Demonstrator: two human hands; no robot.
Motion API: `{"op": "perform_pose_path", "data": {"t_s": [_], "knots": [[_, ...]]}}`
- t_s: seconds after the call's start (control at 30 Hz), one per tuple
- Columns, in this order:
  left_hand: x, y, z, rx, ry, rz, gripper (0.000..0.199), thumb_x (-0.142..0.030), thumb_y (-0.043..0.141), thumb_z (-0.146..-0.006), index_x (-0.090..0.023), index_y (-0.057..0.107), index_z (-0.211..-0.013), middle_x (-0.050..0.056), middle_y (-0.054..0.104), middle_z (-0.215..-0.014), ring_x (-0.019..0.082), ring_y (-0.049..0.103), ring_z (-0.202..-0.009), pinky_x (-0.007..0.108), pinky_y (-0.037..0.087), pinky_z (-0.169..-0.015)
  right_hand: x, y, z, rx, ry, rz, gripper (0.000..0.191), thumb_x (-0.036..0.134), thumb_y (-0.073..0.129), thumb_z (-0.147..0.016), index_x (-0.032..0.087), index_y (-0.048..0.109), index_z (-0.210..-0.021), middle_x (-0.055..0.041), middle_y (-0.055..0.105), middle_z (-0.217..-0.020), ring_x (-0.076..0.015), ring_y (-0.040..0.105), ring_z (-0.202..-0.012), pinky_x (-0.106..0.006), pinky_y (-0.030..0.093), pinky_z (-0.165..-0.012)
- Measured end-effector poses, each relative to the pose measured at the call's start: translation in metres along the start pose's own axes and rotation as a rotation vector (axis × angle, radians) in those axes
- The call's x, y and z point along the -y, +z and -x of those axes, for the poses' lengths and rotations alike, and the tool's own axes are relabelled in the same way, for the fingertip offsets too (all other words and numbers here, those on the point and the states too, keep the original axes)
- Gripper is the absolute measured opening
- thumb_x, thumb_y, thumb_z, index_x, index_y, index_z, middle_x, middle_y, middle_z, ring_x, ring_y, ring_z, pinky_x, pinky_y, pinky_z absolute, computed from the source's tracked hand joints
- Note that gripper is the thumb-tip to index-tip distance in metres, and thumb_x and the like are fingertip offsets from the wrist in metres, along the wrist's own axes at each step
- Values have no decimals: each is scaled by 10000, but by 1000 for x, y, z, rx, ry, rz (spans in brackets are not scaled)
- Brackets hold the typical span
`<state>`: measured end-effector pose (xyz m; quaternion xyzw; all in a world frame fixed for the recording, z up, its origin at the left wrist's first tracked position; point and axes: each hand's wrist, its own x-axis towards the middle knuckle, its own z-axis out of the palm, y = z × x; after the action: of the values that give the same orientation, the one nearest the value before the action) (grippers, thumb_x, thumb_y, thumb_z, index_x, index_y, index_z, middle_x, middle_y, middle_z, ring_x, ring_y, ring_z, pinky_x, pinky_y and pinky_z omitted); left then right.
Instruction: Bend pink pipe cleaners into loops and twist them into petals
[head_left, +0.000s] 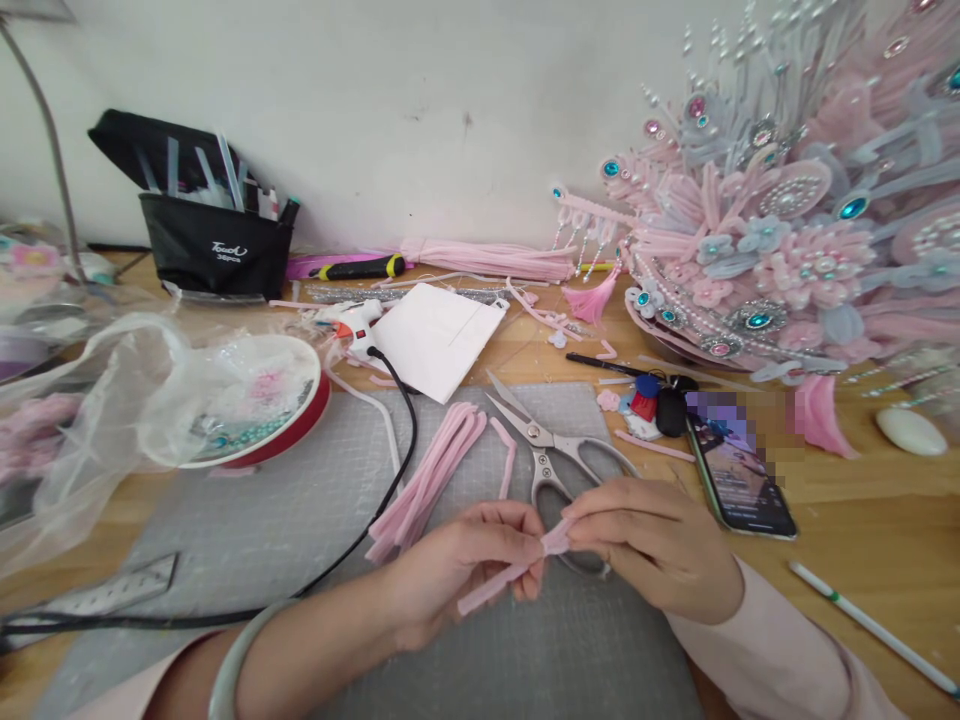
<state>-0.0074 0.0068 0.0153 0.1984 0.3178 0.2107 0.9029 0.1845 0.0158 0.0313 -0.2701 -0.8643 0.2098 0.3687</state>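
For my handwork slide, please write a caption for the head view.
Left hand and right hand pinch a pink strip near scissors on a gray mat.

Soft, even light here, and shadows on the flat grey cutting mat barely register! The fuzzy pale-pink strip, lower centre, comes through slightly soft. Far left, the crinkled translucent plastic bag smears, stretched wide; right, blocky pixels cover part of the black-screened, green-edged phone.
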Motion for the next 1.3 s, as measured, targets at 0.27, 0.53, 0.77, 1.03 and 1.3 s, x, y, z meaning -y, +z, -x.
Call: {"op": "perform_pose_path", "data": {"t_s": [0.27, 0.53, 0.77, 1.03, 1.3], "knots": [[0, -2, 0, 36, 6, 16, 31, -144, 562, -651, -119, 566, -633, 2, 557, -542, 87, 489, -513, 207, 309, -536, -5, -4, -2, -46, 59, -60, 148, 174, 572, -793, 199, 633, -925, -60, 683, -803, -117, 639, -719, -196, 517, -649], [0, 1, 0, -6, -16, -16, 27, -142, 577, -626, -118, 565, -620, 8, 566, -533, 85, 493, -500, 197, 329, -519, -6, -3, 2, 75, 1, 44, 259, 187, 525, -826, 206, 579, -1079, -59, 663, -852, -118, 608, -730, -213, 477, -615], [3, 1, 0, -15, -8, -18, 36, -151, 576, -637, -115, 574, -637, 1, 558, -543, 79, 485, -510, 187, 340, -528, -4, -3, 4, 123, 27, 78, 163, 160, 511, -834, 172, 616, -959, -54, 663, -781, -112, 602, -675, -207, 465, -582], [1, 6, 1, -55, -7, -67, 73, -174, 601, -619, -110, 577, -645, -3, 556, -551, 83, 478, -525, 194, 340, -555, 3, 3, -1, 219, 116, 6, 198, 295, 506, -837, 174, 639, -920, -47, 662, -789, -121, 595, -693, -213, 459, -618], [4, 4, 0, -40, -6, -46, 72, -162, 600, -638, -111, 554, -617, 5, 562, -567, 88, 491, -534, 203, 340, -564, 2, 8, 1, 167, 114, 19, 210, 280, 478, -856, 167, 652, -822, -35, 667, -715, -102, 587, -621, -198, 452, -570]]}}
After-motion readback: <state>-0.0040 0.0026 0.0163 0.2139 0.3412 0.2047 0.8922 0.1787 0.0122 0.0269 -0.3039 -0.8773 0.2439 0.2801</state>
